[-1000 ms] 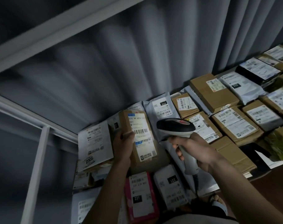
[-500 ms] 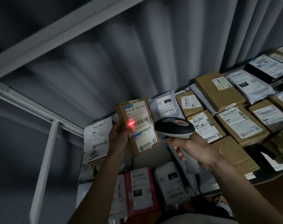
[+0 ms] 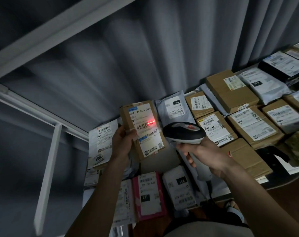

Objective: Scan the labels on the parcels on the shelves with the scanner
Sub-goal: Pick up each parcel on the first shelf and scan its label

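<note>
Head view: my left hand point(image 3: 122, 144) grips a brown box point(image 3: 141, 130) by its left edge, fingers curled round it, holding it tilted above the shelf point(image 3: 244, 184). My right hand point(image 3: 202, 153) is clenched round the handle of the scanner point(image 3: 184, 133), whose head sits just right of the box and points at it. A red scan line point(image 3: 151, 123) falls on the barcode of the box's label point(image 3: 145, 129). Other parcels point(image 3: 247, 124) lie flat on the shelf to the right, labels up. A pink parcel point(image 3: 149, 195) lies on a lower level, below the box
</note>
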